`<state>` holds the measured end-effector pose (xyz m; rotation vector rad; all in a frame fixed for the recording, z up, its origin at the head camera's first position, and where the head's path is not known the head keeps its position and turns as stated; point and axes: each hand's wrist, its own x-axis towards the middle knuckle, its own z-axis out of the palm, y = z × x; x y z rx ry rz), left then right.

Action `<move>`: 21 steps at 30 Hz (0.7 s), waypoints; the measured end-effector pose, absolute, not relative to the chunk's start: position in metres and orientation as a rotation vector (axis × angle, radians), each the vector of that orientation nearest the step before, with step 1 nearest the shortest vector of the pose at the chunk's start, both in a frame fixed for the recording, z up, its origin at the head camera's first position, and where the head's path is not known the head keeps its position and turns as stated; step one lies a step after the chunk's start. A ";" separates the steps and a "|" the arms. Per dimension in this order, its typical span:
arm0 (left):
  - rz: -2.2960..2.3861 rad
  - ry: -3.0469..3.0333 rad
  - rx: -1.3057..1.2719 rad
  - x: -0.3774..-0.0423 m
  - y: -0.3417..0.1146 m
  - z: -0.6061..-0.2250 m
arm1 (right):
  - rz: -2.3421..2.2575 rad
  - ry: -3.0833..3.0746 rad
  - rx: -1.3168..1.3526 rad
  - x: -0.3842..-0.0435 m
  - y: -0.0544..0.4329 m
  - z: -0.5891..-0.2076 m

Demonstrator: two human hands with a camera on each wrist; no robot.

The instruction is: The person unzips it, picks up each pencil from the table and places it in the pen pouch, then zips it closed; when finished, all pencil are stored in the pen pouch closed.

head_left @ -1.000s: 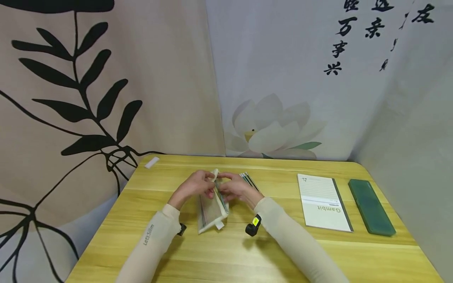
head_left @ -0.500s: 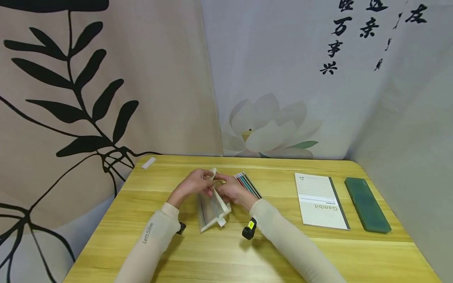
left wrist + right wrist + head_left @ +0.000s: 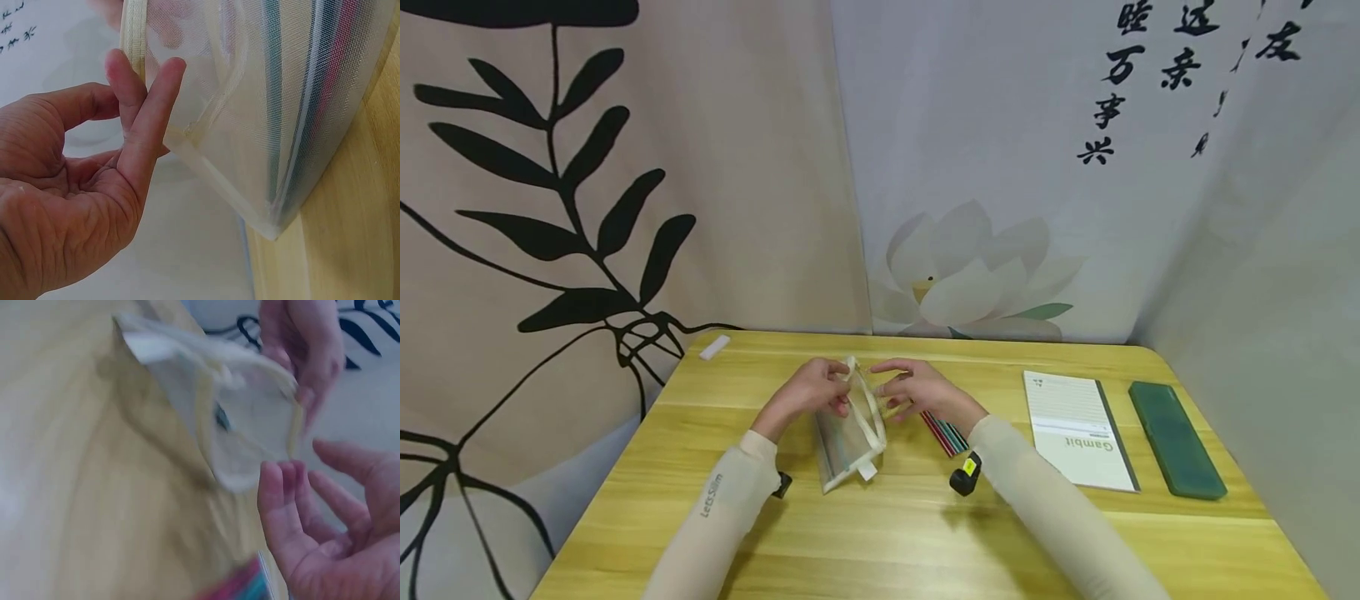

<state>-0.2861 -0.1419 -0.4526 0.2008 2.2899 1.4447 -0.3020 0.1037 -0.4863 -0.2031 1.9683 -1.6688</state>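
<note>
L hand (image 3: 808, 392) pinches mesh pouch (image 3: 844, 450) edge, R hand (image 3: 931, 392) empty, fingers loosely spread nrby

The scene is viewed by the head camera from above the table's (image 3: 880, 533) near side; it is faced forward and down, well back, so that the upright backdrop (image 3: 760, 167) is also taken in. By the left wrist camera, the left hand (image 3: 81, 200) is shown close up, and the mesh pouch (image 3: 256, 125) is seen through its side. By the right wrist camera, the right hand (image 3: 362, 537) is shown near, and the mesh pouch's mouth is faced leftward, with blur. The mesh pouch and left hand are shared by both wrist views.
</note>
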 end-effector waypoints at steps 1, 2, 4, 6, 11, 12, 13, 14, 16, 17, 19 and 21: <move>1.444 2.289 0.206 -0.286 -0.142 -0.453 | -1.658 1.994 -0.207 -0.304 0.111 -0.485; 1.439 2.293 0.212 -0.286 -0.142 -0.454 | -1.652 2.021 -0.201 -0.306 0.119 -0.485; 1.439 2.297 0.208 -0.286 -0.141 -0.455 | -1.635 2.086 -0.181 -0.309 0.133 -0.483; 1.438 2.301 0.211 -0.285 -0.141 -0.455 | -1.614 2.154 -0.151 -0.311 0.146 -0.483; 1.439 2.298 0.210 -0.286 -0.142 -0.453 | -1.565 2.266 -0.120 -0.313 0.171 -0.489; 1.439 2.297 0.211 -0.286 -0.142 -0.453 | -1.557 2.274 -0.124 -0.314 0.175 -0.491; 1.438 2.295 0.209 -0.286 -0.142 -0.453 | -1.552 2.275 -0.132 -0.314 0.179 -0.493; 1.437 2.294 0.210 -0.286 -0.141 -0.453 | -1.547 2.273 -0.144 -0.315 0.183 -0.496; 1.435 2.292 0.212 -0.286 -0.141 -0.453 | -1.542 2.259 -0.158 -0.317 0.188 -0.500; 1.432 2.291 0.213 -0.286 -0.142 -0.453 | -1.542 2.253 -0.160 -0.318 0.191 -0.502; 1.431 2.291 0.219 -0.287 -0.142 -0.453 | -1.546 2.248 -0.170 -0.319 0.195 -0.505; 1.431 2.291 0.226 -0.287 -0.142 -0.453 | -1.545 2.248 -0.170 -0.320 0.198 -0.508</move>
